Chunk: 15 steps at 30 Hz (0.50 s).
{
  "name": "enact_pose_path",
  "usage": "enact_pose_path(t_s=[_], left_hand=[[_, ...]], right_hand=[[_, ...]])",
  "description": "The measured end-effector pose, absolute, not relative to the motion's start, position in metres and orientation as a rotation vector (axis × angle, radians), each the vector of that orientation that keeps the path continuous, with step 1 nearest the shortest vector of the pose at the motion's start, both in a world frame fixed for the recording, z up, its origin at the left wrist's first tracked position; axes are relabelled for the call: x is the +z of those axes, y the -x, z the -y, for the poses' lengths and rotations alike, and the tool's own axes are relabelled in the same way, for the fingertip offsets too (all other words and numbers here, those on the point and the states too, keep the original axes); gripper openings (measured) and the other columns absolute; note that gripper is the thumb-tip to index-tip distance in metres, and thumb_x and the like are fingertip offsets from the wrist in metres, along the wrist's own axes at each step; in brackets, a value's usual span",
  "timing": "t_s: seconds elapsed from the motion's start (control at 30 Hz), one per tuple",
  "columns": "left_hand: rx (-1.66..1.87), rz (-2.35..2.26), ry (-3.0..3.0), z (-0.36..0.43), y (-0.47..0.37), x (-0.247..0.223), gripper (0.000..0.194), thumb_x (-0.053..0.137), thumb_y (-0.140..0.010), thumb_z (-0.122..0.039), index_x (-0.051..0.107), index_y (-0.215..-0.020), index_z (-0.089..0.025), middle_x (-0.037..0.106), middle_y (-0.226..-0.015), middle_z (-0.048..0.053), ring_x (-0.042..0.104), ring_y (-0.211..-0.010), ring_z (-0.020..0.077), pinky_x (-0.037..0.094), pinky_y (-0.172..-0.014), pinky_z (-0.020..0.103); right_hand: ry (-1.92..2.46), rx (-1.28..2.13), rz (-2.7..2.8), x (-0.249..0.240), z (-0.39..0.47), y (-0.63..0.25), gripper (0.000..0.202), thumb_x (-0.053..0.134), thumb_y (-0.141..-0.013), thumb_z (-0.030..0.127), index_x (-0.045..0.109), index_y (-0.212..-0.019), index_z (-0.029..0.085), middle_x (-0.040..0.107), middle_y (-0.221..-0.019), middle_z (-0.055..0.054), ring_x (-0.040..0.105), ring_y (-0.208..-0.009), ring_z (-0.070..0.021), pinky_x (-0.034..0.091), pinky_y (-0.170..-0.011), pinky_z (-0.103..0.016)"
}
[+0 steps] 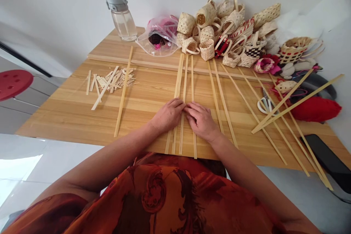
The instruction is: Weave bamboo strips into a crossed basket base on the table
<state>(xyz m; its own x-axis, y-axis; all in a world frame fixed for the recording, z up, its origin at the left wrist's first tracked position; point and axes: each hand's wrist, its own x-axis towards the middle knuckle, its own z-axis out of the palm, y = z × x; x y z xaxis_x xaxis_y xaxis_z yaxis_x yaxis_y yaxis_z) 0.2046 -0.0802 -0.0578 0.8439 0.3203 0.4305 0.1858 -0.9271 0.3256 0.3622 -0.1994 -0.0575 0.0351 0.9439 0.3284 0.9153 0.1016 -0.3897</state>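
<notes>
Several pale bamboo strips (192,80) lie lengthwise on the wooden table (148,91) in front of me. My left hand (169,114) rests over the left strips of this group, its fingers bent together over them near a middle strip. Beside it, my right hand (201,119) lies over the rightmost strip of the group, fingers curled and pointing left. The fingertips of both hands meet over the middle strip; what is pinched between them is too small to tell. More strips (225,106) lie spaced out to the right, and a single strip (124,95) lies to the left.
Small woven baskets (207,49) are heaped at the back. A water bottle (123,22) and a plastic bag (160,40) stand left of them. Bamboo scraps (117,80) lie left; scissors (265,105), crossed strips (290,108), red cloth (315,109) and a phone (327,157) lie right.
</notes>
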Motion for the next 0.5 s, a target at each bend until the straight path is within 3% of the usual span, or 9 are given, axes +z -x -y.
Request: enact_pose_path(t_s=[0.2, 0.5], left_hand=[[0.678, -0.387, -2.723, 0.0763, -0.204, -0.057, 0.027, 0.047, -0.097, -0.018, 0.062, -0.119, -0.015, 0.063, -0.121, 0.013, 0.057, -0.119, 0.024, 0.048, -0.108, 0.042], [0.679, -0.384, -2.741, 0.0775, -0.2036, -0.0548, 0.027, 0.046, -0.098, -0.018, 0.061, -0.12, -0.015, 0.063, -0.123, 0.012, 0.058, -0.119, 0.0235, 0.047, -0.109, 0.041]], right_hand=[[1.818, 0.101, 1.865, -0.0579, 0.1996, -0.3643, 0.035, 0.051, -0.096, 0.022, 0.064, -0.129, 0.026, 0.061, -0.139, -0.005, 0.049, -0.135, -0.027, 0.039, -0.107, -0.049], [1.755, 0.106, 1.857, -0.0585, 0.1991, -0.3647, 0.039, 0.046, -0.095, 0.015, 0.062, -0.13, 0.026, 0.06, -0.14, -0.005, 0.05, -0.134, -0.0255, 0.04, -0.106, -0.049]])
